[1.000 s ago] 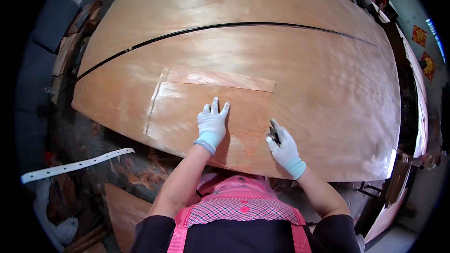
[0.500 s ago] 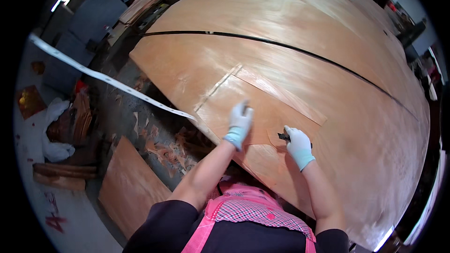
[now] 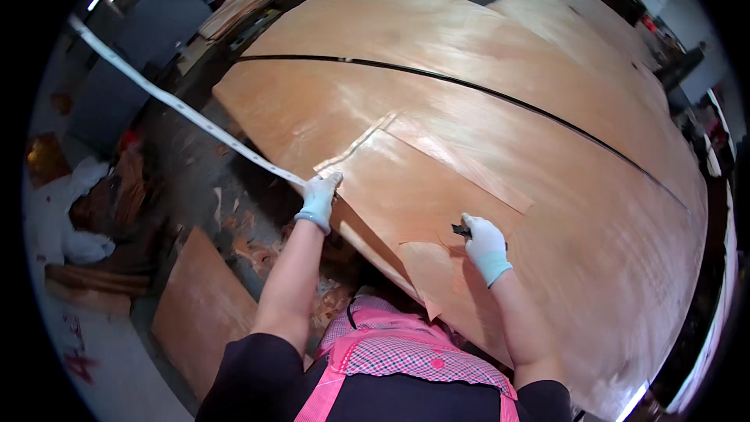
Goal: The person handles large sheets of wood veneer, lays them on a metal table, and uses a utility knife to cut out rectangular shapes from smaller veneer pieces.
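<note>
My left hand (image 3: 319, 197), in a white glove with a light blue cuff, pinches the near left corner of a thin wood veneer sheet (image 3: 391, 180). That sheet's near edge is lifted a little off the stack. My right hand (image 3: 486, 241), gloved the same way, is closed around a small black tool (image 3: 461, 230), perhaps a knife; most of it is hidden in the palm. Just left of the right hand lies a loose veneer piece (image 3: 433, 270). Along the sheet's far edge runs a paler veneer strip (image 3: 461, 160).
A large veneer-covered surface (image 3: 578, 211) spreads ahead, crossed by a dark strip (image 3: 469, 78). A white perforated band (image 3: 187, 113) slants in from the left to its edge. Veneer scraps (image 3: 250, 246) litter the floor, near a leaning wooden panel (image 3: 199, 309).
My left hand has moved left and back from over the sheet to its corner and taken hold, lifting the near edge. My right hand, with the black tool, has barely shifted.
</note>
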A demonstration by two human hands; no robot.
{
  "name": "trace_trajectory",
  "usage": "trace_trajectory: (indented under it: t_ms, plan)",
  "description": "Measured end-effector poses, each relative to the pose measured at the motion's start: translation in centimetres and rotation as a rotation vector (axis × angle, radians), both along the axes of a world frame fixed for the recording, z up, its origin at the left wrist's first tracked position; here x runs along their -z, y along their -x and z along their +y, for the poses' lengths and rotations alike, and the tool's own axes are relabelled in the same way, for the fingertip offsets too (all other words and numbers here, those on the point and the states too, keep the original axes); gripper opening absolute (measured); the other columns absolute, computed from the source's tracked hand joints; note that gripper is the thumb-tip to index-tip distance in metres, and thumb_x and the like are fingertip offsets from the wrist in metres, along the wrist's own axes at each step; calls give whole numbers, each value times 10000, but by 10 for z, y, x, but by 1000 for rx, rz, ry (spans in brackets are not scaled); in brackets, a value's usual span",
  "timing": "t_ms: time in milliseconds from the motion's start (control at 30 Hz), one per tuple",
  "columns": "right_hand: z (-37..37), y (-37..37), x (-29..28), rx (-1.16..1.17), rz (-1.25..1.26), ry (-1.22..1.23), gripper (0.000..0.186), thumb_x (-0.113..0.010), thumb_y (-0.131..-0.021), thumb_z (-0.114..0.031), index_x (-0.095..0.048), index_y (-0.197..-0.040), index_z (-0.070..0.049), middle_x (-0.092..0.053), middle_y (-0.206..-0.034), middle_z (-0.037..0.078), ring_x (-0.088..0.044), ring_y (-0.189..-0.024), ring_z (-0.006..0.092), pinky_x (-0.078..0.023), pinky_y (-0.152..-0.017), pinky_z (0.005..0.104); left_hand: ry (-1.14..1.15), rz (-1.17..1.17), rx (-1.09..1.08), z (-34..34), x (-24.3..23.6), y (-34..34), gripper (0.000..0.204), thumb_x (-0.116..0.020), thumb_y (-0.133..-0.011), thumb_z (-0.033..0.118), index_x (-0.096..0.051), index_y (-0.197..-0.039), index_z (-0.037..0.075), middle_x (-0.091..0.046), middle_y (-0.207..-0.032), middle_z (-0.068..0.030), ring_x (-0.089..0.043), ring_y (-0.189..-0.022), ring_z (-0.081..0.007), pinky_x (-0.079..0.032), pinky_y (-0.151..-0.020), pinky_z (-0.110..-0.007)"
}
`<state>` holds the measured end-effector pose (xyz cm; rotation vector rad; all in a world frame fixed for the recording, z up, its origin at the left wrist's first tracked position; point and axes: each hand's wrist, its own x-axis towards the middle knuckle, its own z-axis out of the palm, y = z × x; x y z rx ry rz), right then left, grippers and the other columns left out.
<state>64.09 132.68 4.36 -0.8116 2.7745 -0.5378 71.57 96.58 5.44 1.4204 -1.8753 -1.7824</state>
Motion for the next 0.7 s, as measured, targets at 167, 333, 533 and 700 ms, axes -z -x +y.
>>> trace_trajectory:
  t_ms: [167,333,533,700]
  plan:
    - [-11,-6,-5,-58,-71,55,375,-523,-826,-29,-615,-1188,-58,-648,-1133,163,-613,-1041,330,-495,-884,420,264,332,152,21,-62,32,404,-758,-833,273,-500,-610,57,-469,-573,27,-352,-511,-62,-310,-435,-290]
    - [-16,-13,-26,13,-133,-62,413,-513,-842,-45,-575,-1250,-62,-635,-1152,186,-619,-1020,346,-499,-871,435,325,572,42,20,-124,18,302,-744,-850,273,-606,-748,25,-545,-655,26,-411,-552,-27,-323,-431,-254]
    - [-21,-26,-30,12,-70,-161,376,-486,-863,-75,-588,-1225,-67,-658,-1093,177,-635,-982,347,-500,-851,436,-128,669,-313,-101,-58,-29,170,-578,-943,106,-626,-1087,31,-629,-783,0,-466,-516,-49,-315,-402,-198]
    - [-38,-26,-34,138,-134,-133,414,-518,-870,-120,-572,-1281,-111,-651,-1124,178,-631,-1011,343,-503,-860,426,34,425,-328,-219,-14,-55,188,-686,-905,246,-622,-958,78,-532,-640,37,-370,-398,-53,-258,-342,-215]
